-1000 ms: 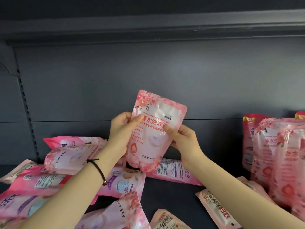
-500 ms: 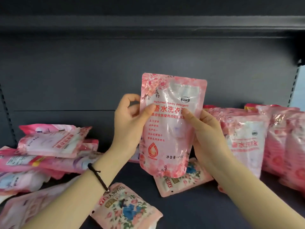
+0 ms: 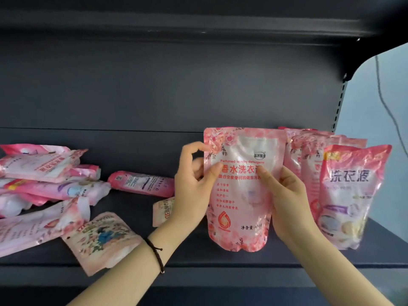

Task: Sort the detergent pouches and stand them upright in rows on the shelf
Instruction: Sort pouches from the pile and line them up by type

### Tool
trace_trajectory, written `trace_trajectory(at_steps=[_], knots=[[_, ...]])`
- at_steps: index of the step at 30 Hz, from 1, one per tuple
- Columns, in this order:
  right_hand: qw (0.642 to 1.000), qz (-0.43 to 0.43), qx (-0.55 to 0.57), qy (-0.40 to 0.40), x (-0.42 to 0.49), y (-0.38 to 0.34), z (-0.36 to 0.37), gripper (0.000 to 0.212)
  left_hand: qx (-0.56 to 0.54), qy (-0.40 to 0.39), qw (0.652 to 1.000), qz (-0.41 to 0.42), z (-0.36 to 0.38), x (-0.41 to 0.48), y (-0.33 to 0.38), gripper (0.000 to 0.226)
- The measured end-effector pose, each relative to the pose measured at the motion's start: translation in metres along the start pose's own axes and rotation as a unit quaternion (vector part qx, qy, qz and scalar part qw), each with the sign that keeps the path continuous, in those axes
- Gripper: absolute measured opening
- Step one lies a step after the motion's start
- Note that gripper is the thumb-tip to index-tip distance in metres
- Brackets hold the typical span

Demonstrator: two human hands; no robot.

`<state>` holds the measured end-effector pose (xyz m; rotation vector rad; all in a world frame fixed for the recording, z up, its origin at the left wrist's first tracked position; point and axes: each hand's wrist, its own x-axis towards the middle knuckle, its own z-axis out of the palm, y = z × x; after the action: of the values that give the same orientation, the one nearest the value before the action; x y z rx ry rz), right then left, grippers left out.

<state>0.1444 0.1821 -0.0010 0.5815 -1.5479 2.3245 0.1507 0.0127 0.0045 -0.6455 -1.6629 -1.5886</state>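
pink pouch (image 3: 240, 191) upright, pinched at both sides by left grip (image 3: 194, 191) and right grip (image 3: 287, 202)

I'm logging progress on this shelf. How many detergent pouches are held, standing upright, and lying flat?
Held: 1, the pink pouch between the left hand and right hand
Upright pouches at the right: at least 4; they overlap
Lying pouches at the left: at least 9; they are piled
Total: at least 14

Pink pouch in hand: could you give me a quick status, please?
Left hand and right hand both grip pink pouch, upright. Standing row right beside. Nothing blocking.
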Motion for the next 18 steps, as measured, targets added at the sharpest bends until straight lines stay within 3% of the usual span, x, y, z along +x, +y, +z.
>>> trace_trajectory(at_steps=[4, 8, 13, 18], knots=[[0.999, 0.005, -0.037, 0.033, 0.000, 0.009, -0.028, 0.033, 0.013, -0.002, 1.000, -0.028, 0.026, -0.013, -0.009, 0.038], [0.999, -0.002, -0.052, 0.004, 0.000, 0.010, -0.038, 0.010, 0.027, -0.021, 0.999, -0.041, 0.028, -0.019, -0.011, 0.047], [0.988, 0.025, -0.144, -0.056, -0.013, 0.014, -0.052, 0.052, 0.138, -0.130, 0.975, -0.113, 0.004, -0.056, -0.023, 0.089], [0.956, -0.003, -0.271, -0.111, -0.028, 0.025, -0.067, 0.095, 0.195, -0.165, 0.959, -0.119, -0.001, -0.075, -0.032, 0.095]])
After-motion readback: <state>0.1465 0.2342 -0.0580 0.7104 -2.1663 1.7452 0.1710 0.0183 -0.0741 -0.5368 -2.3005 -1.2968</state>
